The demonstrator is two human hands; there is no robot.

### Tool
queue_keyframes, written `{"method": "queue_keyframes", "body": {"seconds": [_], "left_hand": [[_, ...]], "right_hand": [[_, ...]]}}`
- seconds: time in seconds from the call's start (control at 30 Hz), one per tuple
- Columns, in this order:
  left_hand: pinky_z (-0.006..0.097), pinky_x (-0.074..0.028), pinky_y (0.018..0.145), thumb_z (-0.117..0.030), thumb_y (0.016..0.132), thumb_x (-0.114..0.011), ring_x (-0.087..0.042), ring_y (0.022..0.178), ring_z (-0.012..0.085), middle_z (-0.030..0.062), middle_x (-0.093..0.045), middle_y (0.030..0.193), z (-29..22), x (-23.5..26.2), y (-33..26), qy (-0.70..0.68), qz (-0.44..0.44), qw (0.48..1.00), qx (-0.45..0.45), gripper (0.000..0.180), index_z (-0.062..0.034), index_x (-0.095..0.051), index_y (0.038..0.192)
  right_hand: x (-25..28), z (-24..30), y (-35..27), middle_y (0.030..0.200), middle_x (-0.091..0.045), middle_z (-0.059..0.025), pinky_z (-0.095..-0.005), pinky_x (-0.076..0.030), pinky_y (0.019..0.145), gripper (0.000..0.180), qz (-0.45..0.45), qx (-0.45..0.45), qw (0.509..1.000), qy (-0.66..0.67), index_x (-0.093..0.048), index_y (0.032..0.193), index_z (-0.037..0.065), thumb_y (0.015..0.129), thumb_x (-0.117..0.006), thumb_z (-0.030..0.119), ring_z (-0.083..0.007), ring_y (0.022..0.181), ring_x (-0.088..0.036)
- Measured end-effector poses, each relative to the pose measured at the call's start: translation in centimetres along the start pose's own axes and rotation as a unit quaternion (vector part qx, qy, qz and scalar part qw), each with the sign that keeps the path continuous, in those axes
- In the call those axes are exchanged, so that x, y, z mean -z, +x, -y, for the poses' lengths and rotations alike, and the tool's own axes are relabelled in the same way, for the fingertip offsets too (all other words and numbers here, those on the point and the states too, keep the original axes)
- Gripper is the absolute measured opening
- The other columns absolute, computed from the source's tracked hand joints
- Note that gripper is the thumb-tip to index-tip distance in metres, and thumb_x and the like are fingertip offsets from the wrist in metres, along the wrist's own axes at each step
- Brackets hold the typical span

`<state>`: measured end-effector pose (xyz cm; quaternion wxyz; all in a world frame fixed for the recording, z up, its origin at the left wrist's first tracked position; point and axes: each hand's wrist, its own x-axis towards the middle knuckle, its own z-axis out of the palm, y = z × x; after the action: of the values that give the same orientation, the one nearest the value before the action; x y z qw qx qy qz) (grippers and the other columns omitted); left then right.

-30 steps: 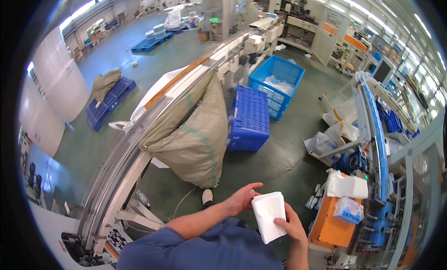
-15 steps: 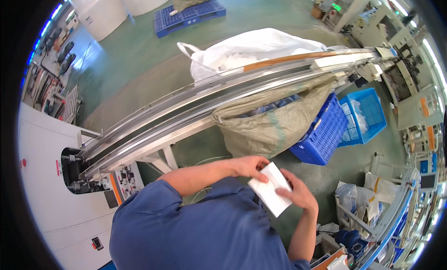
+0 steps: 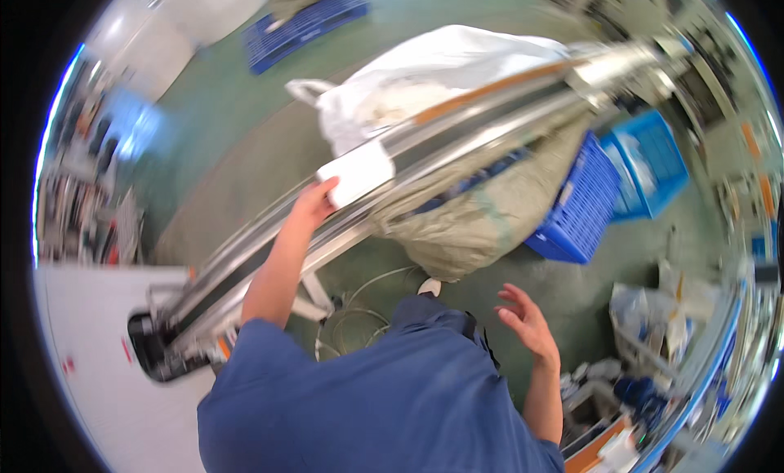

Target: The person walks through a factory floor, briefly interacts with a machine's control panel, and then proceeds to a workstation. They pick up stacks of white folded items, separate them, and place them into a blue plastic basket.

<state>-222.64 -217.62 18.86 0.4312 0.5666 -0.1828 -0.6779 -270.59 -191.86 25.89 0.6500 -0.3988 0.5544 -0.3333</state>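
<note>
A white rectangular pack (image 3: pixel 359 174) is over the metal conveyor rail, gripped at its near left end by my left hand (image 3: pixel 315 202). Blur hides whether the pack touches the rail. The left arm reaches forward across the near rail. My right hand (image 3: pixel 527 321) hangs over the floor at the right, fingers apart, with nothing in it. The conveyor (image 3: pixel 269 243) slants from the white machine at lower left to the upper right.
Beyond the conveyor lies a large white sack (image 3: pixel 457 53). On its near side stand an olive woven sack (image 3: pixel 474 236), a dark blue crate (image 3: pixel 581 204) and a light blue crate (image 3: pixel 653 167). A loose hose (image 3: pixel 351 310) lies on the floor.
My left hand has carried the white pack forward and left, from in front of my body to the conveyor. My right hand has let go of it. The whole view has shifted and blurred.
</note>
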Motion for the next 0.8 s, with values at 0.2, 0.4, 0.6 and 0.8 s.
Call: {"method": "queue_keyframes", "body": {"seconds": [0.2, 0.4, 0.6, 0.8], "left_hand": [[0.027, -0.033, 0.039, -0.050, 0.086, -0.069, -0.048, 0.045, 0.0114, 0.0007, -0.056, 0.061, 1.1, -0.5, 1.5, 0.340, 0.056, 0.939, -0.010, 0.043, -0.0074, -0.064, 0.088], [0.037, -0.050, 0.081, -0.031, 0.094, -0.061, -0.064, 0.090, 0.0272, 0.0186, -0.069, 0.097, 4.1, -8.4, -1.2, 0.530, -0.154, 0.722, -0.416, 0.040, 0.0063, -0.064, 0.108], [0.030, -0.050, 0.079, -0.018, 0.095, -0.059, -0.062, 0.093, 0.0163, 0.0086, -0.065, 0.105, 21.5, -25.2, -7.4, 0.422, 0.222, 0.863, -0.165, 0.033, -0.0017, -0.057, 0.123], [0.031, -0.052, 0.087, -0.024, 0.097, -0.058, -0.064, 0.104, 0.0215, 0.0134, -0.063, 0.117, 40.3, -43.1, -30.4, 0.414, 0.583, 0.698, 0.041, 0.052, -0.0032, -0.040, 0.141]], "right_hand": [[0.6, -4.5, -7.3, 0.132, -0.054, -0.0190, -0.0368, -0.048, 0.094, 0.068, -0.127, -0.021, 0.991, -0.027, -0.042, 0.142, 0.003, 0.090, -0.066, 0.040, -0.0245, 0.111, -0.059], [3.7, -6.2, -20.6, 0.127, -0.058, -0.0140, -0.0342, -0.047, 0.095, 0.055, -0.347, 0.045, 0.935, 0.058, -0.046, 0.139, 0.003, 0.094, -0.064, 0.029, -0.0197, 0.111, -0.058], [8.0, -7.9, -41.0, 0.110, -0.066, -0.0083, -0.0302, -0.052, 0.084, 0.036, -0.668, 0.106, 0.736, 0.037, -0.058, 0.126, 0.002, 0.093, -0.063, 0.015, -0.0164, 0.096, -0.065], [20.1, -18.0, -59.5, 0.112, -0.066, -0.0166, -0.0308, -0.049, 0.091, 0.044, -0.846, 0.027, 0.523, -0.097, -0.059, 0.122, -0.005, 0.089, -0.065, 0.023, -0.0218, 0.103, -0.064]]}}
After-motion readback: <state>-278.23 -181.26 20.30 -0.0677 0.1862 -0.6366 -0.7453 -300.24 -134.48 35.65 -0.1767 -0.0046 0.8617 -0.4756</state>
